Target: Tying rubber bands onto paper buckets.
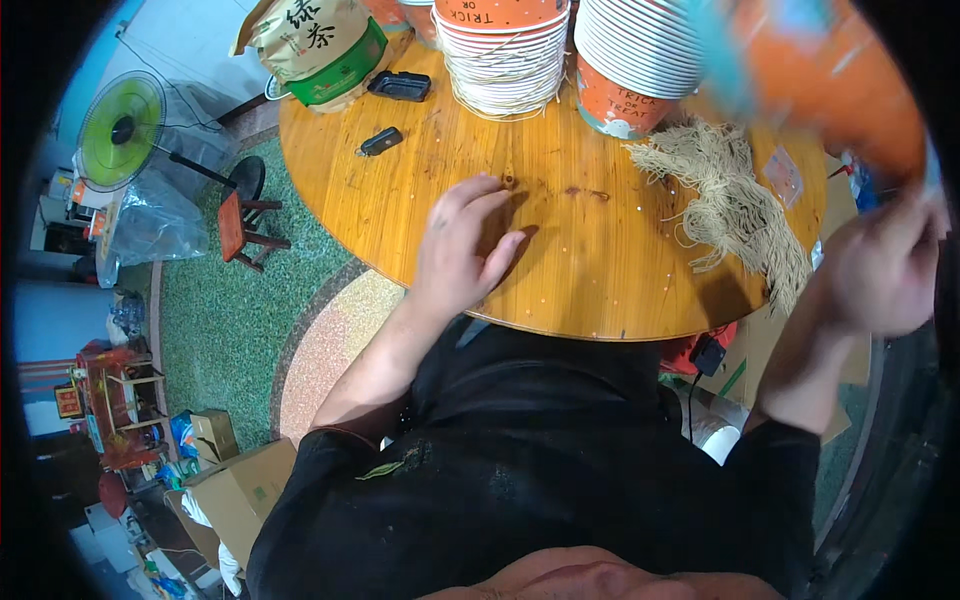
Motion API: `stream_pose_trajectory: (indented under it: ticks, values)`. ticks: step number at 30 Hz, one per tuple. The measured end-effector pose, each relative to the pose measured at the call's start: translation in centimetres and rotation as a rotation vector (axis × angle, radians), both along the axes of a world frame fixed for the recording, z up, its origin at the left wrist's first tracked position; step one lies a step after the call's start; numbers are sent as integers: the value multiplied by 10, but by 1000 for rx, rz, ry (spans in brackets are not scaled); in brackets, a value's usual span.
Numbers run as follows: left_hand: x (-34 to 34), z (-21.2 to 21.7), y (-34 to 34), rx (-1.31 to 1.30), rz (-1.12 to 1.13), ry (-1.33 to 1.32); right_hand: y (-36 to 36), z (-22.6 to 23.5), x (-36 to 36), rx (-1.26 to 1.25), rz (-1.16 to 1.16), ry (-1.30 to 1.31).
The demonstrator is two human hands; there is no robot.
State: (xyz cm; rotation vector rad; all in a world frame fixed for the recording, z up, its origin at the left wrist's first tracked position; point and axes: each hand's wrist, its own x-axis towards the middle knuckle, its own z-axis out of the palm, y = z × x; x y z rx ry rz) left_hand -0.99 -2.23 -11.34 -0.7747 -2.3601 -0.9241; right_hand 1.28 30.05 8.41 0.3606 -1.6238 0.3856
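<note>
My left hand [465,240] rests on the round wooden table [560,270] near its front edge, thumb apart from the fingers, holding nothing. At the right, my right hand [890,265] is raised beyond the table edge, smeared by motion. Its fingers close on the lower end of an orange paper bucket [830,80], also blurred. A bundle of beige string [725,200] lies between my hands and hangs over the table edge. Behind it stands a tall stack of nested orange and white paper buckets [625,95]. Beside that, another stack [500,60] has thin cords looped around it.
On the table's left are a beige and green bag [320,50], a black tray [400,86] and a small black key fob [380,141]. A clear plastic packet [783,177] lies right of the string. A green fan [122,130], wooden stool [245,230] and cardboard box [245,495] stand on the left.
</note>
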Motion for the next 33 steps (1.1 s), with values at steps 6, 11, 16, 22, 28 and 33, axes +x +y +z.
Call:
stream_pose_trajectory:
  ticks: [6, 11, 16, 22, 28, 33]
  values:
    - [20, 29, 3, 133, -138, 461, -18, -110, 42, 328, 442, -658]
    - [26, 71, 14, -237, -288, 232, -38, -147, 19, 276, 686, -648]
    - [21, 80, -4, -207, -289, 135, -37, -171, -44, -483, 515, -711]
    - [14, 85, -16, -276, -158, 88, -23, -202, -114, -570, 476, -1028]
    - [8, 77, -19, -217, -109, 64, 9, -184, -120, -672, 715, -1197]
    - [10, 74, -25, -248, -92, 96, 79, -161, -67, -451, 246, -1189]
